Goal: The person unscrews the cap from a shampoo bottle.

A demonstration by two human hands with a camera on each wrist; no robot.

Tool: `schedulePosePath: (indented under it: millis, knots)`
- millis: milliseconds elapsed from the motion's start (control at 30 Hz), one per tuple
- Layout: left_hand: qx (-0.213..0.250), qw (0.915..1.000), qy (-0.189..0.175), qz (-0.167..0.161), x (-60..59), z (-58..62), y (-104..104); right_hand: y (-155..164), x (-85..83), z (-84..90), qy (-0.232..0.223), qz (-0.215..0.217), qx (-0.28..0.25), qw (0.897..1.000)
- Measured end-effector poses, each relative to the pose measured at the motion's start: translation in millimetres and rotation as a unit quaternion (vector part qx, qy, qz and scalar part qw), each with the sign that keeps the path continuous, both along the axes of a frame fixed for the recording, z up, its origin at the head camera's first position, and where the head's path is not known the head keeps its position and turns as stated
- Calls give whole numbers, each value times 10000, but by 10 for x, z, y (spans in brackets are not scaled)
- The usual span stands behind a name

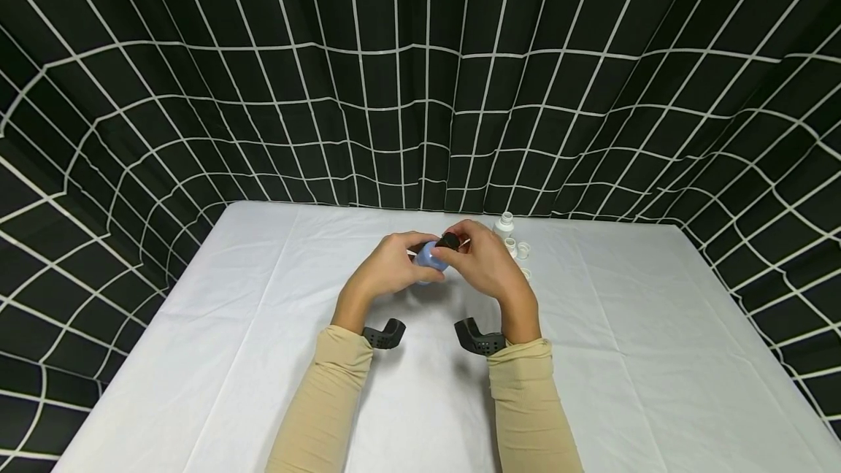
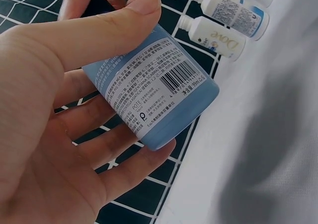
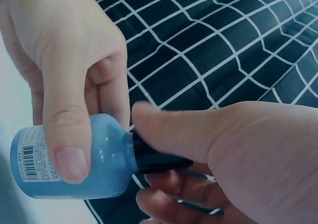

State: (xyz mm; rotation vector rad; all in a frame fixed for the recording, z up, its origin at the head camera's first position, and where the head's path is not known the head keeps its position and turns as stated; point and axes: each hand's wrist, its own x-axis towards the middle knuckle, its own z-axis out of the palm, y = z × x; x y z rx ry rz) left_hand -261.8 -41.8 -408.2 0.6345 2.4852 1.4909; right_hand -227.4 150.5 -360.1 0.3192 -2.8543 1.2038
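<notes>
Both hands are raised above the white table (image 1: 263,356), near its far edge. Left hand (image 1: 388,268) wraps thumb and fingers around the body of a blue bottle (image 2: 164,92), held tilted, label and barcode facing the wrist camera. Right hand (image 1: 482,258) pinches the bottle's black cap (image 3: 154,157) between thumb and fingers. Small white bottles (image 2: 223,23) lie on the table just beyond the hands.

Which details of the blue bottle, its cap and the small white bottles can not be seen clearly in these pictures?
- Black cap: right wrist view, mostly covered by the right hand.
- Blue bottle: head view, hidden between both hands; its label print is too small.
- Left hand: covers the bottle's far side.
- White bottles: left wrist view, cut by the top edge.
</notes>
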Motion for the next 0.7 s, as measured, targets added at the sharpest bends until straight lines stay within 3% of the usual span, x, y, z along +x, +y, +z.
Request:
schedulePosePath:
  millis: [300, 467, 700]
  knots:
    - [41, 9998, 181, -42, -9, -7, -10, 5, 29, 21, 161, 497, -272, 9983]
    - [4, 9999, 143, -19, -7, -12, -2, 4, 26, 26, -30, 186, -288, 9994]
    - [20, 9999, 116, -38, -9, -16, 6, 13, -6, 10, 43, -233, -27, 9997]
